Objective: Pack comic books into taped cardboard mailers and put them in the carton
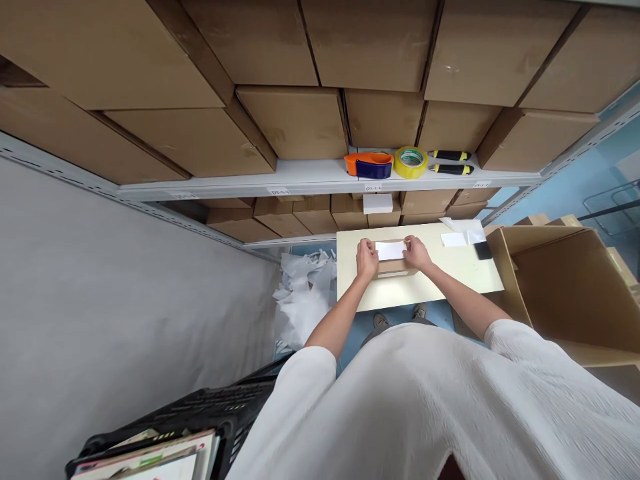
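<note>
A small brown cardboard box [385,267] sits on the pale yellow tabletop [360,293], with a white strip on its near side. Over its top lies a white paper label [391,251]. My left hand [367,259] pinches the label's left end, its fingers closed at the box's edge. At the opposite end, my right hand [416,254] has thumb and fingers closed on the label's right corner. Whether the label is stuck down I cannot tell. Farther right on the table are a white paper sheet [453,239] and a black flat object [483,251].
Shelves of cardboard boxes [293,123] rise ahead. On one shelf lie an orange-and-blue tape dispenser [369,165], a yellow tape roll [411,162] and two utility knives [452,169]. A large open carton [570,287] stands right; crumpled white paper [305,293] and a black crate [220,407] are left.
</note>
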Motion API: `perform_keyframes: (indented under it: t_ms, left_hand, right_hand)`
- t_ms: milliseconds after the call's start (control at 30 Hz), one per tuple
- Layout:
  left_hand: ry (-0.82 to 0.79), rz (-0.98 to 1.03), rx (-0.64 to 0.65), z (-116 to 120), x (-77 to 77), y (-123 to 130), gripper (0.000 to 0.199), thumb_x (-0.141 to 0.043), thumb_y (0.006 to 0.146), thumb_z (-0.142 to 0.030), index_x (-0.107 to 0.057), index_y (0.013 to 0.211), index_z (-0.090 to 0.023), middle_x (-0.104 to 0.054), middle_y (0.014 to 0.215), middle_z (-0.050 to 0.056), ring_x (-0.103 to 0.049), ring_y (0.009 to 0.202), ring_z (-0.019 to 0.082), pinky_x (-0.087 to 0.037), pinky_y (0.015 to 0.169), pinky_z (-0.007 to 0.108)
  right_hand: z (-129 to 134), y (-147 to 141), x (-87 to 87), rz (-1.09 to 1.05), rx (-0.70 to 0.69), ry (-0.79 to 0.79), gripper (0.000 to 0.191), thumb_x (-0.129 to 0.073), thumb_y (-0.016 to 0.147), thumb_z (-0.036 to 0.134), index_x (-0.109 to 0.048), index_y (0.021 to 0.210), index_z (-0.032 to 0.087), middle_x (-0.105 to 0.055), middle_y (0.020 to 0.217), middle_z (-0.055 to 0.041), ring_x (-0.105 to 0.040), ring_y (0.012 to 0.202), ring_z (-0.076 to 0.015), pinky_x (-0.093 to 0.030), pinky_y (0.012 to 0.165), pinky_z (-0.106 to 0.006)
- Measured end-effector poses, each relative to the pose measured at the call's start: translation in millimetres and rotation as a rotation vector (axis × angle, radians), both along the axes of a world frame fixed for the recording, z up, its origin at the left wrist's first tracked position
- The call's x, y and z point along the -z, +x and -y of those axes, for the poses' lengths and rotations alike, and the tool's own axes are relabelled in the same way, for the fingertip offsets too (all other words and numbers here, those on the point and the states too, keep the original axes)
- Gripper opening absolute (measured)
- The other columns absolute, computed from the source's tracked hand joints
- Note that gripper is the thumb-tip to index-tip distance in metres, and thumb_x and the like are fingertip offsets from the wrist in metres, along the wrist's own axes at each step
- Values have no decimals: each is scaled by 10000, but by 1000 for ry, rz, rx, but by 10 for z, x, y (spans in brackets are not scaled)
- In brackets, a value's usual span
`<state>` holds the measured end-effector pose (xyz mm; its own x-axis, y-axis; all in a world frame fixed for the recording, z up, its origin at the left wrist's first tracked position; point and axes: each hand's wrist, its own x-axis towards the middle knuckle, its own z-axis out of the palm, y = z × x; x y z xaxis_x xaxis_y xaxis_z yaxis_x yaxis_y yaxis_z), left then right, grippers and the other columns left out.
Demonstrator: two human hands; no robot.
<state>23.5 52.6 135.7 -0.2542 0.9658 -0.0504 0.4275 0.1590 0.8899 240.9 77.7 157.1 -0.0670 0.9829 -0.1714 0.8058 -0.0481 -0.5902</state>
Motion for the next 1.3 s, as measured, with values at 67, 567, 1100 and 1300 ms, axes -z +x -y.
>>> perform_keyframes:
  t_ms: [67, 567, 1100, 1300]
  left_hand:
    - [1, -54, 32, 13, 4, 7, 340, -647, 897, -10, -488, 1055, -266, -608, 1139, 28, -608, 768, 144, -493, 884, 338]
    - [22, -88, 96, 65, 64, 29, 330, -601, 878, -19, -554, 1085, -273, -612, 1165, 66, -666, 935, 254, -497, 1020, 459]
    - [132, -315, 519, 181, 46, -56, 443, -518, 972, -100, -678, 1357, -249, -678, 1467, 148, -553, 1481, 333, -362, 1289, 569]
    - [71, -393, 618, 243, 154, -110, 622, -511, 1020, -284, -507, 1640, -224, -481, 1733, 140, -324, 1679, 311, -117, 1399, 582]
  right_hand:
    - [16, -4, 13, 48, -36, 8, 450, -567, 878, 130, -587, 1325, 185, -660, 1133, -111, -660, 1033, -270, -570, 953, -405]
    - [109, -35, 27, 157, -121, 14, 492, -523, 921, 152, -573, 1409, 187, -585, 1373, -181, -676, 1004, -310, -594, 946, -489]
    - [305, -158, 37, 232, -454, 106, 545, -436, 1112, 395, -558, 1578, 140, -472, 1687, -219, -404, 1560, -380, -313, 1282, -567]
    - [383, -173, 232, 218, -518, 31, 828, -348, 1108, 624, -258, 1772, 137, -221, 1838, -181, -144, 1724, -321, -57, 1389, -574]
